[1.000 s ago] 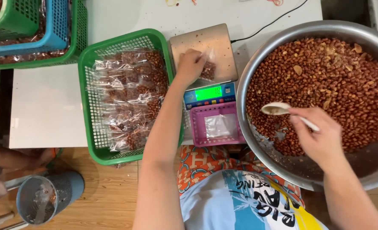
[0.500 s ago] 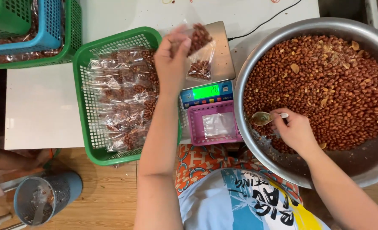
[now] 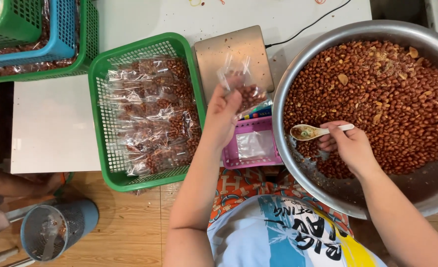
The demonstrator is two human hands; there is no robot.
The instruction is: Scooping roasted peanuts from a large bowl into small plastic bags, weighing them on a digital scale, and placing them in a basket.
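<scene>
Left hand (image 3: 224,111) has the little clear bag (image 3: 243,84) pinched shut between thumb and fingers, held up over the scale (image 3: 231,57), part full of peanuts. Right hand (image 3: 350,146) is closed round the handle of a white spoon (image 3: 310,132), bowl just above the peanuts at the near edge of the big steel bowl (image 3: 298,74). The spoon looks nearly empty, only a few bits in it.

If I were doing this, I'd keep the bag's mouth upright and open it with the thumb before bringing the spoon across, so nothing spills onto the scale plate. Bag is close to the bowl rim, so the carry is short, which helps. Take level scoops, not heaped.

Green basket (image 3: 100,99) to the left, just beside the scale, is already full of packed bags. A pink tray (image 3: 229,160) sits just below the raised bag.
</scene>
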